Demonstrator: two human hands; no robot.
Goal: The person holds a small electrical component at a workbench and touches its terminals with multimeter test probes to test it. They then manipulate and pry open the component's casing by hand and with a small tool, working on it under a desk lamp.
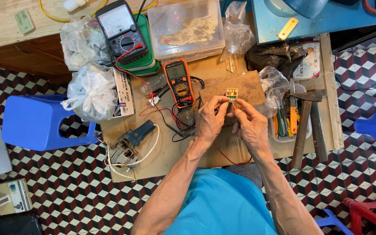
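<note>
— What do we have between our fingers?

— A small flat circuit board, yellowish with dark square patches. The left hand pinches its lower left edge, the right hand its lower right edge; both sets of fingertips are clamped on it, holding it upright just above the tabletop.

— And behind it?

— A worn, rough wooden block, brown and rectangular. Just to our left lies the orange-cased digital multimeter, its red and black leads curling over the plywood.

— Farther out?

— A black analogue meter rests on a green box. A clear ridged plastic container sits beside it, and crinkled plastic bags bulge at the left. On our right two hammers with rusty heads lie across a tray of tools. A blue plastic stool stands on the chequered tile floor.
</note>
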